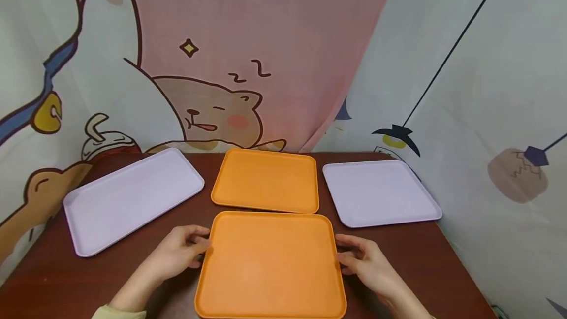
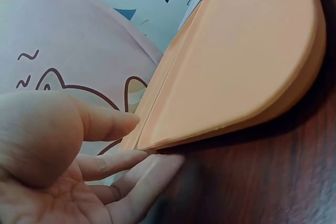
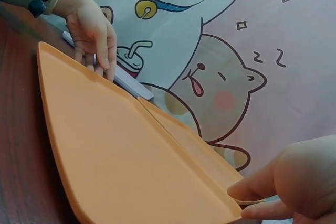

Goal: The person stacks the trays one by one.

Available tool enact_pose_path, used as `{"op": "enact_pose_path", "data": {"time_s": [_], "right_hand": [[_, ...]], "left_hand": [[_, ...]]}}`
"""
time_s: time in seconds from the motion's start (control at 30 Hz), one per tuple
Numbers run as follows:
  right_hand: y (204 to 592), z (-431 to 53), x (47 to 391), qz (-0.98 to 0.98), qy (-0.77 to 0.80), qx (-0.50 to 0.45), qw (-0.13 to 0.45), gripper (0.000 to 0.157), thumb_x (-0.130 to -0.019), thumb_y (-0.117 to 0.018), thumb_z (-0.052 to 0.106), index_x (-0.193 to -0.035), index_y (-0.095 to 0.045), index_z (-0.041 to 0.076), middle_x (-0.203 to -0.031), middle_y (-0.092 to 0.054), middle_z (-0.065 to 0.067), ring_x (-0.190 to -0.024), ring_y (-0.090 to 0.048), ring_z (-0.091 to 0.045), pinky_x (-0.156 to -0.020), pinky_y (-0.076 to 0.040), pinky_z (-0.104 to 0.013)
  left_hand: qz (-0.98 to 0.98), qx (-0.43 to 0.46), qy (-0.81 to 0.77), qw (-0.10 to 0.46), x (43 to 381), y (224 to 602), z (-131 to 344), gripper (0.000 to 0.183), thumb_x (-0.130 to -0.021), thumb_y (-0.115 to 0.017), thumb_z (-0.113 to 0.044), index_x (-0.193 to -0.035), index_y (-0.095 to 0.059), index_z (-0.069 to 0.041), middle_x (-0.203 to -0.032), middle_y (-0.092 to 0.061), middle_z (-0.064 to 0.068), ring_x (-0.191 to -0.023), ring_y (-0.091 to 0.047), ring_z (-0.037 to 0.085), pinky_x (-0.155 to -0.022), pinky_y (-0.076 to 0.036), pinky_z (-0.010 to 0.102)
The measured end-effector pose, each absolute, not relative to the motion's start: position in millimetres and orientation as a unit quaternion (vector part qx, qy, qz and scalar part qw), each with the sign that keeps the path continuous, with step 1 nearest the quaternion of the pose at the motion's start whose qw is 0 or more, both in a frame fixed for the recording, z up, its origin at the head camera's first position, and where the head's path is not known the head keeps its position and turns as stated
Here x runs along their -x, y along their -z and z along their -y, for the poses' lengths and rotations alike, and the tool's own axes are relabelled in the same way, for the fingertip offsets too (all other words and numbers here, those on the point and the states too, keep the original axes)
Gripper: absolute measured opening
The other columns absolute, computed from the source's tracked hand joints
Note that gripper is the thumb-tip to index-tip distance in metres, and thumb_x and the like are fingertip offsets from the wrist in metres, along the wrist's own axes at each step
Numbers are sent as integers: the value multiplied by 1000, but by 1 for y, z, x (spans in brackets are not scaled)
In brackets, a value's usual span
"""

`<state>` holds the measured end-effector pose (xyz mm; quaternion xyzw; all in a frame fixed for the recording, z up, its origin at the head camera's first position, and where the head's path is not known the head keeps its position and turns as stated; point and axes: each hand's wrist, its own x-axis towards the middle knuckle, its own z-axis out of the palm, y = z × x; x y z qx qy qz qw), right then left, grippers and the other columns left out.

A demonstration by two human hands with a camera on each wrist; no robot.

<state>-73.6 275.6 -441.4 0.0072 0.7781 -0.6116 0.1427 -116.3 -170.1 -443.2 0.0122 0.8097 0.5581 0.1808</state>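
Note:
In the head view, an orange tray point(image 1: 270, 265) lies nearest on the dark wooden table, between both hands. My left hand point(image 1: 179, 250) is at its left rim, thumb and fingertips close to the edge. In the left wrist view, the thumb point(image 2: 113, 123) stands apart from the fingers, which reach the tray's corner. At the right rim is my right hand point(image 1: 367, 262), its fingertips right at the edge. A second orange tray point(image 1: 267, 181) sits just behind, its front rim close to the nearer tray's back rim.
A long pale lilac tray point(image 1: 133, 201) lies slanted at the left of the table point(image 1: 443, 270). Another lilac tray point(image 1: 381, 193) is at the back right, near the table's right edge. Cartoon-printed cloth point(image 1: 283, 53) hangs behind the table and along its right side.

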Motion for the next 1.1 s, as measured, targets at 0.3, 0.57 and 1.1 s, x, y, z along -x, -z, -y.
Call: {"op": "enact_pose_path", "data": {"time_s": [0.3,0.57,1.1], "right_hand": [[437,-281,84,-793,597,-18,122,52,-103,-67,5,-148,-48,-14,-149,-48,-34,-116,-67,-36,-85,-62,-42],[436,-283,109,-787,604,-1,126,54,-104,-65,4,-148,-44,-18,-144,-51,-36,-121,-64,-39,-90,-61,-47],[425,-272,166,-809,574,7,122,52,-105,-62,4,-149,-43,-18,-144,-52,-36,-125,-61,-42,-95,-58,-51]], "left_hand": [[-832,-52,-535,140,126,437,179,44,-103,-70,-11,-137,-57,14,-115,-68,18,-102,-70,28,-73,-62,38],[-861,-66,-496,90,148,439,182,49,-102,-71,-13,-139,-56,14,-130,-65,27,-112,-68,34,-80,-59,37],[-889,-48,-451,65,198,431,175,55,-100,-71,-13,-143,-51,15,-138,-58,34,-123,-61,46,-101,-54,56]]}}
